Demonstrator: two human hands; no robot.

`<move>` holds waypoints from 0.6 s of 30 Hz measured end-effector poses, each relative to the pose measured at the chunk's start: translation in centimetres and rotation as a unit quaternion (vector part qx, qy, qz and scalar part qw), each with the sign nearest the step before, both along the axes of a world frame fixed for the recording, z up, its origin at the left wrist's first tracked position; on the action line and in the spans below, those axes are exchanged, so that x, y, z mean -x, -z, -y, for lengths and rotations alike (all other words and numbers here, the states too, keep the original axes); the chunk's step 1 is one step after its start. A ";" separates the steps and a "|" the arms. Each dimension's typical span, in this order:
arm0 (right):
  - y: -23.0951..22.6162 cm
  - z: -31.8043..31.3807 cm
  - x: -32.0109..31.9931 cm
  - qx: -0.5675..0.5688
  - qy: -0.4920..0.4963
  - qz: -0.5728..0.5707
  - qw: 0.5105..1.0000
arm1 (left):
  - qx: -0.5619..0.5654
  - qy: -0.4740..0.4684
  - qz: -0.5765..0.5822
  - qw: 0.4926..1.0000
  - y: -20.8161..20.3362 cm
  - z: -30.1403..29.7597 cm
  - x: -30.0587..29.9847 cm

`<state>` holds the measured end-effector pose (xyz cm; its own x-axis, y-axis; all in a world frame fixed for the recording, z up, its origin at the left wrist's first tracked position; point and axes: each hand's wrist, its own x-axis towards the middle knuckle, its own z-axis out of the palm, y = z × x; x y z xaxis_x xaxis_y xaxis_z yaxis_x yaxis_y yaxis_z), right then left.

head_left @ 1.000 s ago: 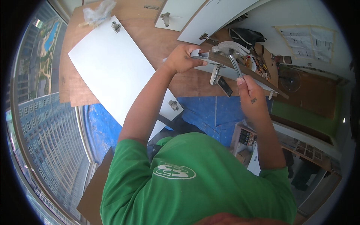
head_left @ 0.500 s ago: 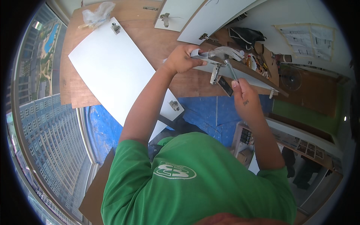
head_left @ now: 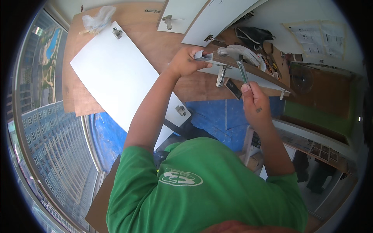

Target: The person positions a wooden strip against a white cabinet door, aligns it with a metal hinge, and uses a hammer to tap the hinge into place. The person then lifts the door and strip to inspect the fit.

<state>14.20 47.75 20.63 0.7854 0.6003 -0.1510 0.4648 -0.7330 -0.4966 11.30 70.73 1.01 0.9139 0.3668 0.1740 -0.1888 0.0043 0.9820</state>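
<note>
My right hand (head_left: 256, 101) is wrapped round the handle of a claw hammer (head_left: 241, 70). The hammer's metal head is up above the brown edge of a white panel (head_left: 268, 80), close to the panel's left end. At that end my left hand (head_left: 186, 62) grips a grey channel-shaped strip (head_left: 203, 56), its thumb along the lower side. Whether the strip touches the panel's edge I cannot tell. A metal hinge (head_left: 222, 75) sticks out from the panel's near side, and a small dark-faced block (head_left: 233, 89) is just right of it.
A white door panel (head_left: 116, 73) with two hinges lies across the wooden table (head_left: 89, 91) at left. More white panels (head_left: 180, 17) lie at the back. Loose tools (head_left: 272, 66) and a black bag (head_left: 254, 38) are on the right. Blue sheeting (head_left: 217, 116) covers the floor.
The hammer head has lifted away from the strip and panel edge, moving slightly right with my right hand. My left hand keeps its grip, almost in place.
</note>
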 end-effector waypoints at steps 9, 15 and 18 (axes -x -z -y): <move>-0.5 -0.3 -0.6 -0.139 0.071 -0.191 0.969 | -0.010 0.018 -0.038 0.999 -0.1 -0.4 0.2; 1.6 -0.8 -1.1 -0.126 0.135 -0.260 0.948 | -0.024 0.015 0.033 0.999 0.3 -0.1 -0.2; 2.7 -2.9 -0.3 -0.103 0.126 -0.265 0.950 | -0.034 -0.007 0.049 0.998 0.6 0.1 0.0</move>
<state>14.51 50.69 17.94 0.7541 0.4639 -0.4648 -0.0675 -0.6493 -0.7575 11.28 70.64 0.45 0.8867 0.3629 0.2866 -0.2826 -0.0652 0.9570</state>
